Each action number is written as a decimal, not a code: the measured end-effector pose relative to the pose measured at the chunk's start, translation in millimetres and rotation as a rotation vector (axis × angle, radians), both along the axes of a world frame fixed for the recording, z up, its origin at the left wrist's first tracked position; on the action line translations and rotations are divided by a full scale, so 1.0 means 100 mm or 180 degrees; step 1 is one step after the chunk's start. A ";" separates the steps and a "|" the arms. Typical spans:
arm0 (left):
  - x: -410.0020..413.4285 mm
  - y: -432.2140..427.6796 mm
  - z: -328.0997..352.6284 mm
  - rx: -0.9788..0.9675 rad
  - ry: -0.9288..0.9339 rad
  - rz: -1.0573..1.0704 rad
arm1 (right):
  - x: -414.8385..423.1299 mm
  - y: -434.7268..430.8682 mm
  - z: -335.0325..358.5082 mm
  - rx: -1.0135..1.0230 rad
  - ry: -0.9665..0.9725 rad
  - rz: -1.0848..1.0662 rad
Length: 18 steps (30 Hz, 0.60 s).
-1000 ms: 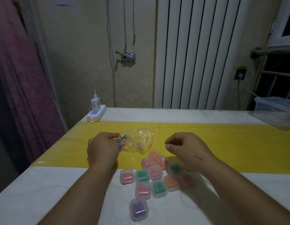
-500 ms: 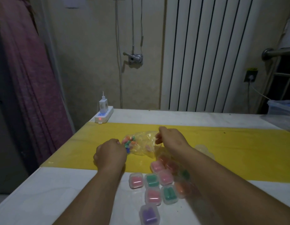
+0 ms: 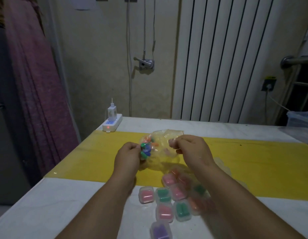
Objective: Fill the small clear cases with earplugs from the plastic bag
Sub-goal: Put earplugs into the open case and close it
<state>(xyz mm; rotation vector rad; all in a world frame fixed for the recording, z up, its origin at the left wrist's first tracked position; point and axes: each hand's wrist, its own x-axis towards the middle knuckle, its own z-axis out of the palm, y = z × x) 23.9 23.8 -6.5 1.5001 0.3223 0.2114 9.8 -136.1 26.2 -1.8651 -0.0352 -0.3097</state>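
Clear plastic bag is held over the yellow strip on the counter, stretched sideways between both grips. The left hand is pinched on the end where the earplugs are bunched, the right hand on the emptier edge. The small cases are clustered nearer the body, beneath the right forearm, so they're probably reached easiest from that side.
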 end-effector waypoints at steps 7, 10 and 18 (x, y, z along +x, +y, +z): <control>-0.18 -0.07 0.09 -0.0964 0.0007 -0.0937 | -0.09 -0.11 -0.08 0.0220 0.0218 0.0336; -0.20 -0.08 0.08 -0.0760 -0.0001 -0.1099 | -0.10 -0.14 -0.09 -0.0001 0.0139 0.0398; -0.24 -0.09 0.09 -0.0899 -0.0047 -0.1343 | -0.14 -0.11 -0.03 -0.0196 0.0187 0.0535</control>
